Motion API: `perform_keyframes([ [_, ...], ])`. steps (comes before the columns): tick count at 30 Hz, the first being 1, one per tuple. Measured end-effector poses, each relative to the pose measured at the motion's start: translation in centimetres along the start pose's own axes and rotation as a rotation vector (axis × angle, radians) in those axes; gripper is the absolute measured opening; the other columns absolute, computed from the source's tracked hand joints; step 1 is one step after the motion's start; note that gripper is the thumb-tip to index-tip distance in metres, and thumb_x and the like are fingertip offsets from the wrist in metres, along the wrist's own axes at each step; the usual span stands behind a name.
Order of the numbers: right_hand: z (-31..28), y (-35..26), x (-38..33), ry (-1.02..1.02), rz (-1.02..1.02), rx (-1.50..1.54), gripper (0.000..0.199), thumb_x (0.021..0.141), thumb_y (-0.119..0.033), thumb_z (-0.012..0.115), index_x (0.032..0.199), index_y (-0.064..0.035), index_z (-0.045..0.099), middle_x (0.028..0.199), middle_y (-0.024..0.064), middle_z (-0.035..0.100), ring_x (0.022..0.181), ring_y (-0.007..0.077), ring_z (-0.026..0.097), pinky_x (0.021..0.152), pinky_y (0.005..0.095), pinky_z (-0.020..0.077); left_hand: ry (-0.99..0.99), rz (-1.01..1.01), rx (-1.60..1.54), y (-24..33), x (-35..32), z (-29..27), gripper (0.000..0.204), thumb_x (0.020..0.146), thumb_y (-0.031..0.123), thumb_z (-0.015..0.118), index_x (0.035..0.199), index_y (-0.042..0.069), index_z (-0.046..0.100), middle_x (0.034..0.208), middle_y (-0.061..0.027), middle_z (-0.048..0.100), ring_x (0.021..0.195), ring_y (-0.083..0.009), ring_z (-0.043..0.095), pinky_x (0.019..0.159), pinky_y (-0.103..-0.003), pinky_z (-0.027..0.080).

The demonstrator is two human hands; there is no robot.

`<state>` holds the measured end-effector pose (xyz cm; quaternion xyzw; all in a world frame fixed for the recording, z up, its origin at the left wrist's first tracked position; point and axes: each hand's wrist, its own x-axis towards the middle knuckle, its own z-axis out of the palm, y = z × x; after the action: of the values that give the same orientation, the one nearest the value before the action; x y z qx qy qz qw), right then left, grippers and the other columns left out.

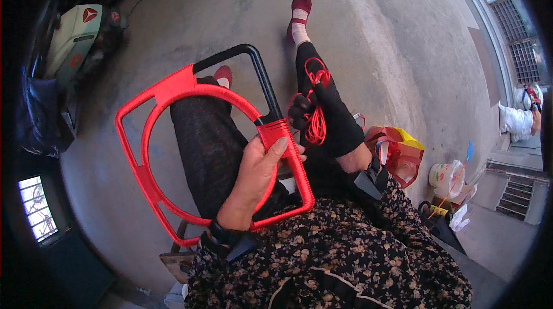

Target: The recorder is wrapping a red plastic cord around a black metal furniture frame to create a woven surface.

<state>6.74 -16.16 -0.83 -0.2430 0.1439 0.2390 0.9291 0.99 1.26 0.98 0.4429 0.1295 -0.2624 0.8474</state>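
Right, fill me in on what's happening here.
A seated person is wrapping red cord around a metal frame that rests across their lap. The left hand grips the frame at a wrapped corner, thumb pressed on the windings. The right hand, in a black glove, holds a bundle of red cord just beside that corner. Most of the frame, including its inner ring, is already covered in red; the top right section is still bare black. Bags sit on the concrete floor to the person's right.
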Motion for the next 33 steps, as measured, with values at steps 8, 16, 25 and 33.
perform_keyframes([
  [8,1.2,-0.2,0.4,0.153,0.010,-0.636,0.021,0.088,-0.026,0.061,0.092,-0.0059,0.058,0.073,0.0002,0.057,0.064,0.0087,0.053,0.055,0.0240,0.0431,-0.003,-0.010,0.021,-0.4,-0.2,0.1,0.030,0.095,0.020,0.053,0.116,0.000,0.047,0.093,-0.0132,0.063,0.082,-0.0226,0.066,0.072,-0.035,0.057],
  [16,1.1,-1.5,-0.8,0.043,0.111,-1.140,0.025,0.085,-0.022,0.066,0.097,-0.0005,0.061,0.077,-0.0002,0.060,0.068,0.0060,0.053,0.058,0.0241,0.0430,0.261,0.173,-0.060,-1.7,0.8,-1.2,0.018,0.095,0.018,0.054,0.104,0.003,0.056,0.088,-0.0046,0.064,0.073,-0.0095,0.062,0.062,-0.025,0.052],
  [25,1.2,-0.5,-2.3,0.093,0.085,-1.175,0.023,0.086,-0.022,0.065,0.097,-0.0016,0.062,0.076,-0.0002,0.060,0.066,0.0071,0.054,0.058,0.0238,0.0438,0.232,0.177,0.056,-2.1,0.4,-1.9,0.014,0.094,0.016,0.056,0.088,0.005,0.060,0.078,-0.0016,0.063,0.067,-0.0079,0.060,0.061,-0.023,0.050],
  [33,-4.8,-0.2,-2.6,0.149,-0.247,-0.672,0.021,0.087,-0.019,0.063,0.099,-0.0017,0.061,0.084,0.0056,0.064,0.068,0.0124,0.060,0.062,0.0238,0.0476,0.163,0.185,0.111,-2.1,0.9,-0.8,0.022,0.098,0.023,0.048,0.095,0.004,0.058,0.084,-0.0038,0.065,0.069,-0.0105,0.061,0.062,-0.024,0.050],
])
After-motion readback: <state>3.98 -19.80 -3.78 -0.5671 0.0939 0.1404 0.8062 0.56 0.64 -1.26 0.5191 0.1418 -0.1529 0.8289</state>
